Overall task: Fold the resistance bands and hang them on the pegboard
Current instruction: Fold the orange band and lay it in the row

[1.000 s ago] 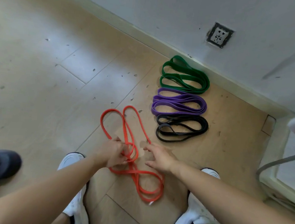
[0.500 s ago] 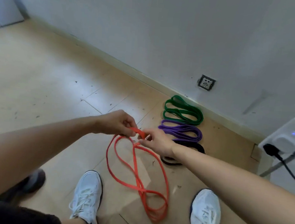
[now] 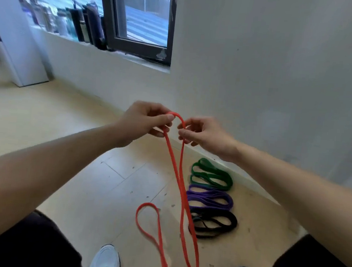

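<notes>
Both hands hold the orange band up at its top bend.

The left hand (image 3: 144,121) and right hand (image 3: 205,133) pinch the orange band (image 3: 180,176), its strands hanging to the floor (image 3: 93,190); green band (image 3: 212,174), purple band (image 3: 209,199) and black band (image 3: 214,224) lie folded beside the wall.

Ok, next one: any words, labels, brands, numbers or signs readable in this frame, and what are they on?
Readable text: none in this frame.
Bottles on the windowsill: any labels are too blurred to read.
Orange band, green band, purple band, black band: no print visible.
White shoes: no legible brand mark.
</notes>
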Tool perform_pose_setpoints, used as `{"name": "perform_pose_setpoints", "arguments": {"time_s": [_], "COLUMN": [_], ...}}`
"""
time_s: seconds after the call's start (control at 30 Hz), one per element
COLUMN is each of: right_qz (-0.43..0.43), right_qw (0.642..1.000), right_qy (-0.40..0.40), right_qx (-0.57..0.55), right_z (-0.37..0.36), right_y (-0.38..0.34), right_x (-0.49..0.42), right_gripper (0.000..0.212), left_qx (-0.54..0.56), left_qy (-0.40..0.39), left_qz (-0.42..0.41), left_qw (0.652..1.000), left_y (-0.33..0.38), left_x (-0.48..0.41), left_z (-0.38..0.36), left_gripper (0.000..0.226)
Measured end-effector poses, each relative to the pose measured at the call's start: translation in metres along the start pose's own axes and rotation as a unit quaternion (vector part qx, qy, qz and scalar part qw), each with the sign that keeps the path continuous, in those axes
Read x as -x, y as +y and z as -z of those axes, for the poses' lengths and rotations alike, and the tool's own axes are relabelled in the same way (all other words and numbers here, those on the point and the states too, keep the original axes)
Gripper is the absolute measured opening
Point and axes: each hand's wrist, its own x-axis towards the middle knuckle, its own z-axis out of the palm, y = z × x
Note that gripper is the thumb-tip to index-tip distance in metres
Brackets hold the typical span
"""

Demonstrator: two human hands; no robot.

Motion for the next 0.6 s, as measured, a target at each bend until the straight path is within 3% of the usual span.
{"name": "perform_pose_setpoints", "arguments": {"time_s": [0.17, 0.3, 0.43, 0.6], "right_qz": [0.022, 0.002, -0.027, -0.056], "right_qw": [0.997, 0.994, 0.996, 0.993], "right_qy": [0.009, 0.012, 0.01, 0.026], "right_qx": [-0.076, -0.105, -0.081, -0.103], "right_z": [0.02, 0.012, 0.013, 0.024], "right_y": [-0.029, -0.007, 0.017, 0.04], "right_x": [-0.01, -0.011, -0.016, -0.025], "right_gripper": [0.03, 0.027, 0.028, 0.028], "left_qx": [0.112, 0.212, 0.18, 0.16], "left_qy": [0.033, 0.061, 0.069, 0.052], "left_qz": [-0.038, -0.024, 0.004, 0.095], "left_qw": [0.992, 0.975, 0.981, 0.981], "left_y": [0.036, 0.033, 0.008, -0.016], "left_x": [-0.021, -0.037, -0.05, -0.064], "left_z": [-0.008, -0.016, -0.016, -0.01], "left_gripper": [0.023, 0.021, 0.022, 0.029]}}
